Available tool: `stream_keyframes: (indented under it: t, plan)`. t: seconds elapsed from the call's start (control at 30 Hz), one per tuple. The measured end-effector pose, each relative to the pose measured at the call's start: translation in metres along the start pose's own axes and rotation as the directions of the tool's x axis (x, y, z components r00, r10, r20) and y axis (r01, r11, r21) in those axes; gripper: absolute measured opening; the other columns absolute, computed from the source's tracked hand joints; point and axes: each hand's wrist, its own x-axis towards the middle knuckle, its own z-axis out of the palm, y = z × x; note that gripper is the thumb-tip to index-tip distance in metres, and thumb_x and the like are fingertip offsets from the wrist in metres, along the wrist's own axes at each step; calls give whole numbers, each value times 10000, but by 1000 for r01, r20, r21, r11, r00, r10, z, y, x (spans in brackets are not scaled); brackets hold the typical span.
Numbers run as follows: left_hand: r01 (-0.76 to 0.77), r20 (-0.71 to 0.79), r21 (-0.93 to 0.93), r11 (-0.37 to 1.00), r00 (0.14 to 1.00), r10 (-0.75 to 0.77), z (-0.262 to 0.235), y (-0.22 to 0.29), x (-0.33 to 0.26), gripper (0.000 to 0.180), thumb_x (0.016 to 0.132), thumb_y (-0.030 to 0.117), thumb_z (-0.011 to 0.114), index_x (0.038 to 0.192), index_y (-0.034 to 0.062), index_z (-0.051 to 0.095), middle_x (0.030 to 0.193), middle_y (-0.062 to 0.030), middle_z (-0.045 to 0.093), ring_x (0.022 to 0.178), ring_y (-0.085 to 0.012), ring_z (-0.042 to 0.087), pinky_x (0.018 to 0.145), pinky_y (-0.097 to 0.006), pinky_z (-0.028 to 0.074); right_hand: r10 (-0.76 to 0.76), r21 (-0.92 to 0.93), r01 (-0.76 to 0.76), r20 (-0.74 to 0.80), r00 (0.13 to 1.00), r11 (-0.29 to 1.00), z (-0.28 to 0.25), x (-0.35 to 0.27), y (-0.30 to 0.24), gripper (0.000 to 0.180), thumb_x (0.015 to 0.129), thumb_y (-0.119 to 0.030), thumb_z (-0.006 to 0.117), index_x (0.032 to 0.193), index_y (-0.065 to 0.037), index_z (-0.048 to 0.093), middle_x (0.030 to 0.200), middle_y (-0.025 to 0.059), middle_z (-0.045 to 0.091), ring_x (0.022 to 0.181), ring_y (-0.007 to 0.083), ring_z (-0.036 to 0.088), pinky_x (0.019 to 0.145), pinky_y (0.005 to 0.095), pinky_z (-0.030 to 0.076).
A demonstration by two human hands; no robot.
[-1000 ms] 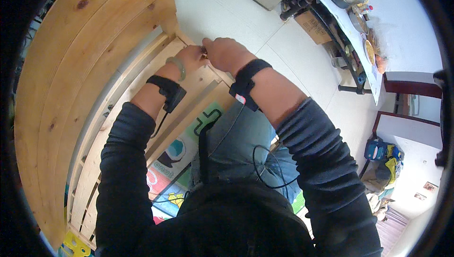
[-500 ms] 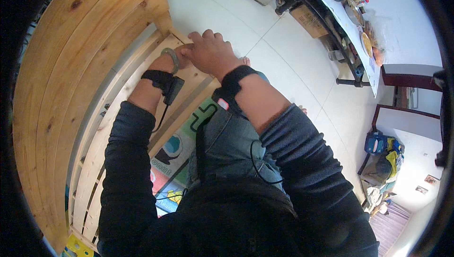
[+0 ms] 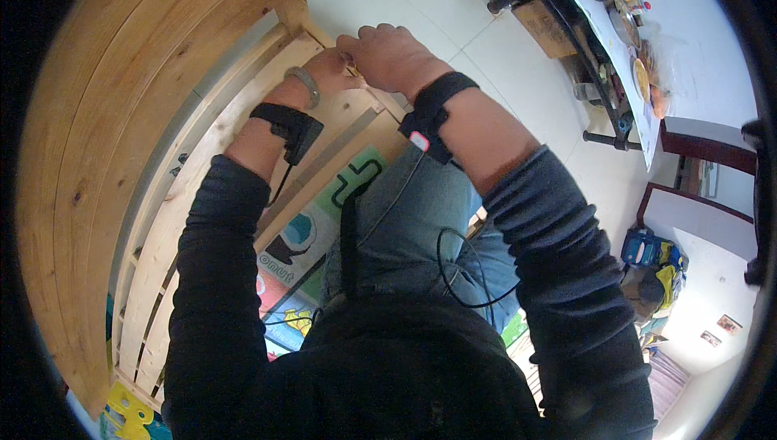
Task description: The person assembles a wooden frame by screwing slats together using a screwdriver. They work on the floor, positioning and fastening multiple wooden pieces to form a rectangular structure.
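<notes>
Both my hands meet above the end corner of a light wooden slatted frame (image 3: 344, 104). My right hand (image 3: 390, 58) is closed, knuckles up, its fingers curled toward the left hand. My left hand (image 3: 330, 73), with a pale bracelet (image 3: 304, 88) at its wrist, touches the right one. Its fingers are bent inward and partly covered. A small yellowish bit shows between the hands, too small to name. Black straps with small devices sit on both forearms. A tall wooden panel (image 3: 105, 140) rises along the frame's left side.
A colourful printed mat (image 3: 303, 238) lies beside my jeans-clad legs. Slats (image 3: 158, 310) run down the left. At the far right stands a table (image 3: 603, 27) with pots and food, a cardboard box (image 3: 544, 29) beneath it. Farther back are a blue bag (image 3: 642, 247) and piled clothes.
Both hands have shifted right and slightly up in the picture, still together. The right forearm has swung right, and more of my legs shows. The view has shifted a little too.
</notes>
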Motion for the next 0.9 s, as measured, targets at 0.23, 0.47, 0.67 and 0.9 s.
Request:
stream_keyframes:
  t: [0.23, 0.47, 0.67, 0.9]
  plan:
    - [138, 54, -190, 972, 990, -130, -23, 19, -2, 343, 775, 345, 672, 968, 67, 618, 938, -144, 657, 887, -349, 613, 761, -419, 487, -238, -95, 229, -106, 965, 969, -4, -12, 22, 286, 847, -238, 548, 1121, -159, 567, 964, 114, 577, 964, 321, 591, 846, 429, 464]
    - [189, -148, -58, 980, 970, -195, -5, 35, 12, 359, 693, 347, 706, 950, 117, 607, 882, -103, 627, 865, -336, 592, 726, -442, 476, 400, 267, -411, 99, 911, 871, 5, -6, 4, 295, 882, -294, 531, 1043, -61, 614, 943, 171, 661, 910, 352, 640, 773, 423, 523]
    - [-79, -213, -202, 976, 976, 35, -15, 16, 5, 413, 717, 325, 696, 1021, 65, 595, 973, -122, 644, 929, -301, 607, 779, -395, 486, 160, 174, -171, 75, 984, 970, -3, 3, 8, 268, 871, -219, 547, 1108, -96, 567, 945, 143, 647, 916, 349, 626, 789, 423, 506]
    - [260, 190, -192, 946, 956, -224, -25, 16, 6, 424, 696, 232, 732, 1046, 34, 599, 989, -164, 652, 961, -325, 610, 803, -384, 485, -6, 102, 24, -175, 985, 994, -7, -13, 11, 315, 880, -282, 555, 1152, -126, 521, 975, 145, 620, 943, 339, 612, 809, 416, 490]
